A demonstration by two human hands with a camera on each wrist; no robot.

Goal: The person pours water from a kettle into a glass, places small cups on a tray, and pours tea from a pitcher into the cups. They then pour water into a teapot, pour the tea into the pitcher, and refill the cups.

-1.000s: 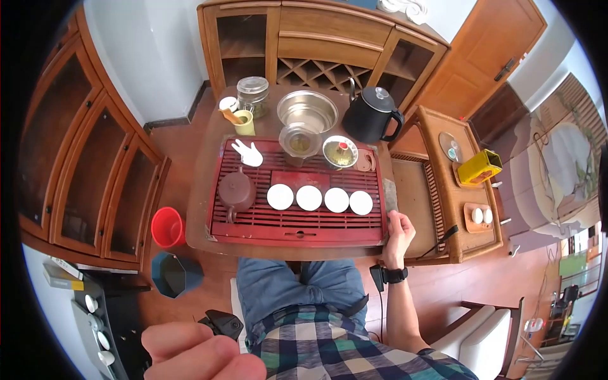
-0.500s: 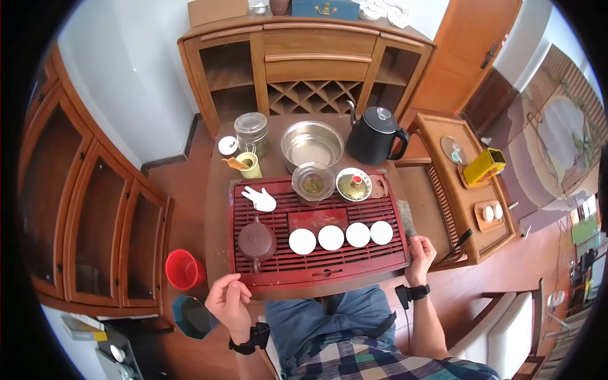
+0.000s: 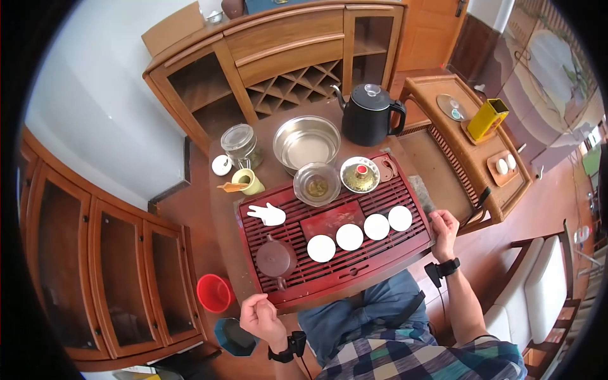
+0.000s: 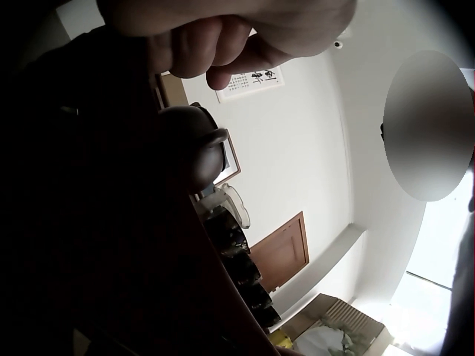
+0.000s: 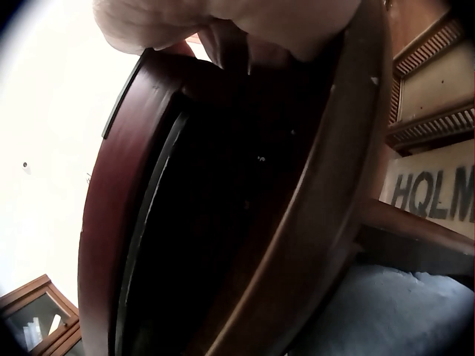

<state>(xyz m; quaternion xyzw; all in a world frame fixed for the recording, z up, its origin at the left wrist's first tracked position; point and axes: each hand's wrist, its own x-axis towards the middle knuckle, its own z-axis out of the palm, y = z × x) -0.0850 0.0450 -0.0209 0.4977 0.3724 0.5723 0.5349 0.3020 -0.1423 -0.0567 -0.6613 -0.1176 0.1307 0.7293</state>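
Observation:
My left hand (image 3: 263,322), its fingers loosely curled round nothing, hovers by the front left corner of a red slatted tea tray (image 3: 354,273). Nearest to it is a brown clay teapot (image 3: 276,258), which also shows in the left wrist view (image 4: 199,148). At the tray's right side, my right hand (image 3: 445,229) rests near the table edge with bent fingers and nothing visible in them. Several white cups (image 3: 349,237) stand in a row on the tray. Behind them are a glass bowl (image 3: 316,195) with tea leaves, a lidded bowl (image 3: 360,183) and a white hand-shaped piece (image 3: 271,215).
A black kettle (image 3: 366,120), a steel basin (image 3: 306,142), a glass jar (image 3: 241,144) and a pale green tool holder (image 3: 251,183) line the back of the table. A wicker cart (image 3: 491,190) stands at the right. On the floor at left are a red bin (image 3: 214,294) and a blue bin (image 3: 233,337).
My left hand has come up from the near foreground to the tray's front left corner. The head view has tilted and turned. My right hand stays by the tray's right side.

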